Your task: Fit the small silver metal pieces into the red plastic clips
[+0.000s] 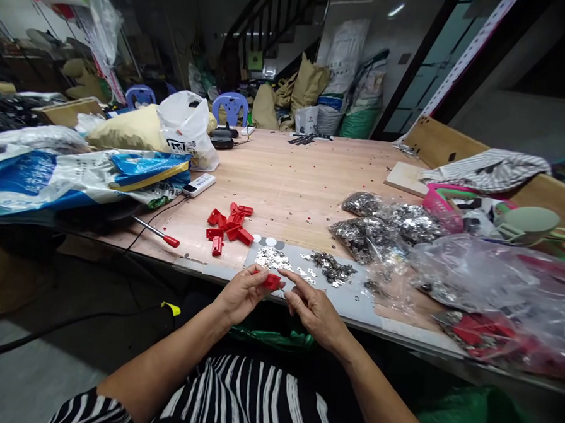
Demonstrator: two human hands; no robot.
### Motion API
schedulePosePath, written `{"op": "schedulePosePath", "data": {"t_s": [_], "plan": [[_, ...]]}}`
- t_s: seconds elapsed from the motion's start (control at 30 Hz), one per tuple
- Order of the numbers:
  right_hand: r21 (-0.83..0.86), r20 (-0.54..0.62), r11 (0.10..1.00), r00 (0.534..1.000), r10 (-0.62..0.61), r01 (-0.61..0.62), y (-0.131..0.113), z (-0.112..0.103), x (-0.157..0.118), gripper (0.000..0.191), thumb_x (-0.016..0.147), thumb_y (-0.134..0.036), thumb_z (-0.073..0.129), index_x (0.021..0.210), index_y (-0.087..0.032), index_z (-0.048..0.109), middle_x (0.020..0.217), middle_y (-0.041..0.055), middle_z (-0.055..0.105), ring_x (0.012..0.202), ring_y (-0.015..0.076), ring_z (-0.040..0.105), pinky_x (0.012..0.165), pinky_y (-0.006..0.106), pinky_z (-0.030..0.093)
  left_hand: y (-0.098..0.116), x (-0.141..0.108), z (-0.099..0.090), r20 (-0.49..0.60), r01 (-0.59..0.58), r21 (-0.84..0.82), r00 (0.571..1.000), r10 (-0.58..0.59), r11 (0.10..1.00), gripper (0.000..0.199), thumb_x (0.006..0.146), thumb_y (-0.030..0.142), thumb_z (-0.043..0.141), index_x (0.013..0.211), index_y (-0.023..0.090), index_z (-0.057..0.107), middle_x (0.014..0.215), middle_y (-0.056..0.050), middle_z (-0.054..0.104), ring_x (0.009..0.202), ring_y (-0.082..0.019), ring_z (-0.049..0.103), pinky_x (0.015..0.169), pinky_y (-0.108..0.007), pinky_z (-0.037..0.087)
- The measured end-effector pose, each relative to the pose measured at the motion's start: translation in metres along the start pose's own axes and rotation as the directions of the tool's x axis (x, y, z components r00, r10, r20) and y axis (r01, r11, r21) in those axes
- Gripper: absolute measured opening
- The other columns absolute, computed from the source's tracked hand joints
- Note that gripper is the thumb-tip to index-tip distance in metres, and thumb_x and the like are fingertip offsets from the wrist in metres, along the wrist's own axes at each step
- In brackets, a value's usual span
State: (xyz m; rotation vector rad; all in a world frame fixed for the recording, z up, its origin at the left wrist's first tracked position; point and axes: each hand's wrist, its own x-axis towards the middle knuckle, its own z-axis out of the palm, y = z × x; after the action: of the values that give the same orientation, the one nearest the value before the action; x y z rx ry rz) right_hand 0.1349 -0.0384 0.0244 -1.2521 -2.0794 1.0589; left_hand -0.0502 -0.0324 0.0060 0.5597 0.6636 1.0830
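Left hand (243, 294) grasps small red plastic part (272, 281); right hand (315, 314) fingertips beside its right end, contents unclear.

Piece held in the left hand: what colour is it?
The piece in the left hand is red, seen in the head view, the only one.

Right hand's fingertips (285, 292) partly unclear.

One left hand (244, 293) and one right hand (316, 311) are working around one red block (272, 281); roughly ten more red blocks (235, 218) are overlapping. Two loose piles of metal pieces (273, 258), one red-tipped tool (157, 231) and one pink basket (441, 207) are lying nearby.
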Motion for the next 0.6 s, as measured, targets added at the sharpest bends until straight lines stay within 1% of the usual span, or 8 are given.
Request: {"op": "schedulePosePath", "data": {"t_s": [0.07,0.13,0.23,0.37,0.43,0.5,0.6], "plan": [[0.004,0.003,1.000,1.000,-0.025,0.025,-0.0023,0.0024,-0.0003,0.044,0.095,-0.035,0.040,0.137,-0.023,0.044,0.060,-0.0046,0.057,0.056,0.0121,0.054,0.061,0.023,0.041,-0.0011,-0.0019,0.0017,0.006,0.079,-0.134,0.997,-0.079,0.988,0.018,0.076,0.024,0.071,0.077,0.014,0.056,0.080,-0.004,0.069,0.085,-0.020,0.069,0.086,-0.031,0.049],[0.000,-0.013,0.999,0.999,-0.039,0.039,-0.0035,0.0038,-0.0002,0.043,0.095,-0.036,0.040,0.135,-0.023,0.046,0.060,-0.0042,0.057,0.057,0.0124,0.055,0.061,0.023,0.041,-0.0024,-0.0031,0.0030,-0.025,0.116,-0.206,0.992,-0.124,0.972,0.011,0.081,0.020,0.066,0.085,0.012,0.061,0.085,-0.006,0.070,0.082,-0.018,0.069,0.086,-0.031,0.051],[-0.008,-0.037,0.999,0.998,-0.047,0.046,-0.0044,0.0040,0.0001,0.041,0.095,-0.037,0.041,0.132,-0.024,0.049,0.062,-0.0035,0.058,0.057,0.0131,0.056,0.060,0.024,0.043,-0.0032,-0.0043,0.0054,-0.071,0.155,-0.264,0.981,-0.180,0.952,0.010,0.087,0.018,0.058,0.089,0.010,0.063,0.086,-0.007,0.070,0.077,-0.015,0.069,0.086,-0.031,0.052],[-0.033,-0.068,0.999,0.997,-0.041,0.039,-0.0043,0.0039,0.0006,0.038,0.094,-0.039,0.041,0.126,-0.024,0.054,0.067,-0.0010,0.064,0.057,0.0141,0.058,0.061,0.024,0.045,-0.0038,-0.0057,0.0072,-0.093,0.143,-0.289,0.980,-0.176,0.947,0.009,0.088,0.017,0.057,0.086,0.010,0.062,0.082,-0.006,0.069,0.075,-0.015,0.068,0.088,-0.032,0.052],[-0.048,-0.092,0.998,0.995,-0.048,0.044,-0.0044,0.0047,0.0005,0.035,0.094,-0.039,0.043,0.123,-0.024,0.056,0.076,0.0010,0.069,0.062,0.0148,0.061,0.064,0.025,0.047,-0.0049,-0.0060,0.0072,-0.089,0.136,-0.290,0.982,-0.168,0.947,0.008,0.087,0.017,0.057,0.085,0.010,0.061,0.082,-0.006,0.069,0.077,-0.015,0.069,0.090,-0.033,0.051],[-0.067,-0.124,0.996,0.990,-0.061,0.053,-0.0047,0.0062,0.0000,0.033,0.093,-0.037,0.043,0.120,-0.025,0.058,0.090,0.0027,0.072,0.073,0.0164,0.065,0.070,0.025,0.048,-0.0061,-0.0060,0.0074,-0.087,0.136,-0.292,0.982,-0.168,0.947,0.008,0.087,0.017,0.058,0.085,0.010,0.061,0.083,-0.007,0.070,0.078,-0.016,0.069,0.093,-0.036,0.050],[-0.101,-0.183,0.993,0.980,-0.075,0.057,-0.0048,0.0097,-0.0004,0.030,0.093,-0.033,0.044,0.117,-0.026,0.060,0.108,0.0033,0.070,0.089,0.0183,0.067,0.078,0.026,0.048,-0.0077,-0.0058,0.0086,-0.092,0.141,-0.310,0.980,-0.177,0.940,0.009,0.088,0.017,0.057,0.085,0.010,0.062,0.083,-0.007,0.070,0.078,-0.017,0.070,0.096,-0.037,0.049]]}}
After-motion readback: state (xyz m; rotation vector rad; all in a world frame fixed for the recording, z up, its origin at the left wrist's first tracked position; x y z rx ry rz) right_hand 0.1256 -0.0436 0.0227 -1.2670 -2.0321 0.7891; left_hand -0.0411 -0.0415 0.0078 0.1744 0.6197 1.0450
